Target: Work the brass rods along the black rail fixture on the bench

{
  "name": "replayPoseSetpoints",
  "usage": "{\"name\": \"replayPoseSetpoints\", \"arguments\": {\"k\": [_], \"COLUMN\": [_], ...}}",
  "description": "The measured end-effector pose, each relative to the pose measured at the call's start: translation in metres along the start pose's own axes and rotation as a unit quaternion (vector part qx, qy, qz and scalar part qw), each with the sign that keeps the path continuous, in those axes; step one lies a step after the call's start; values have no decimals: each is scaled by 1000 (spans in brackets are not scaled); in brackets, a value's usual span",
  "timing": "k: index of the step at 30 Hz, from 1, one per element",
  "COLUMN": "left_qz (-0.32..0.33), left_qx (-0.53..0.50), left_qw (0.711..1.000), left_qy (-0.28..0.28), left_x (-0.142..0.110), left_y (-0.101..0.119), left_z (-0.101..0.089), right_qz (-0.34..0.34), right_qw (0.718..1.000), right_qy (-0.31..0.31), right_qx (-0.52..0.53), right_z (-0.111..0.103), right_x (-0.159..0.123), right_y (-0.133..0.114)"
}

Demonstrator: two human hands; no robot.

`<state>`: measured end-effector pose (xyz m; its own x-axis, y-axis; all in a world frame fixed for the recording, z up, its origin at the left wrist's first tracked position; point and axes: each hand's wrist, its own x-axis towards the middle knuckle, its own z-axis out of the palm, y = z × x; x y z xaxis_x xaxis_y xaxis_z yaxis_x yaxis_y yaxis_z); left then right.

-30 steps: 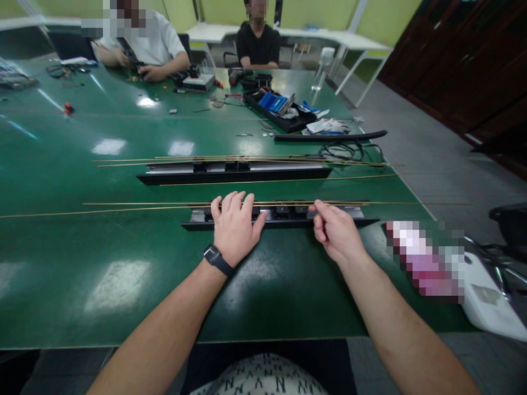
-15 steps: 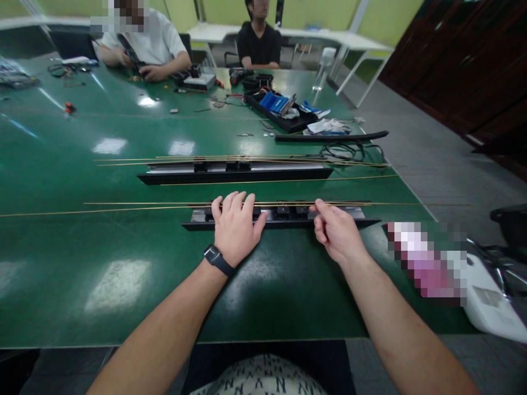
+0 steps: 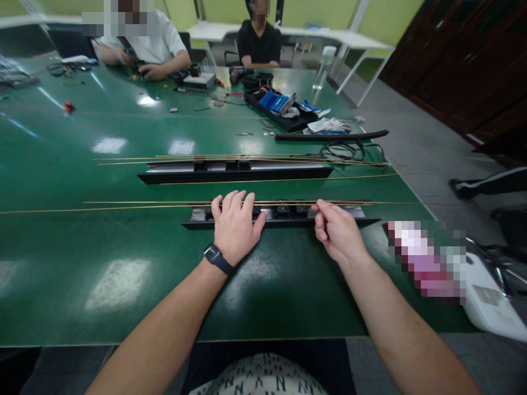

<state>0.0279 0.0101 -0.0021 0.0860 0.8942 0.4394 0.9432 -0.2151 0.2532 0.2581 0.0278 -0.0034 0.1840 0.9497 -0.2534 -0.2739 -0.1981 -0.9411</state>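
A long black channel-shaped rail with a silvery inside and several black blocks lies across the table in front of me. Thin gold-coloured rods run lengthwise over it and stick out past its left end. Across the rail's left part rests my left hand, its fingers spread over the rods and the thumb apart. Farther right, my right hand has its fingers curled and pinches at a rod with thumb and index finger. The exact spot of the pinch is partly hidden.
A second such rail with rods lies beyond. Behind are a curved black strip, a coiled cable, and a black tray holding blue items. A white object sits at the right edge. Two people sit across the table.
Both hands hold almost the same place on the rail and rods. A dark leg with a white stripe has come into view at the right edge.
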Motion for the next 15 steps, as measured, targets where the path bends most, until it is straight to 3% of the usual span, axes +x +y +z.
{"name": "replayPoseSetpoints", "arguments": {"k": [15], "left_qz": [-1], "left_qx": [2], "left_qw": [1000], "left_qy": [-3], "left_x": [0], "left_y": [0], "left_z": [-1], "right_qz": [0], "right_qw": [999], "right_qy": [-11], "right_qx": [-35], "right_z": [-2], "right_x": [1], "right_y": [0]}}
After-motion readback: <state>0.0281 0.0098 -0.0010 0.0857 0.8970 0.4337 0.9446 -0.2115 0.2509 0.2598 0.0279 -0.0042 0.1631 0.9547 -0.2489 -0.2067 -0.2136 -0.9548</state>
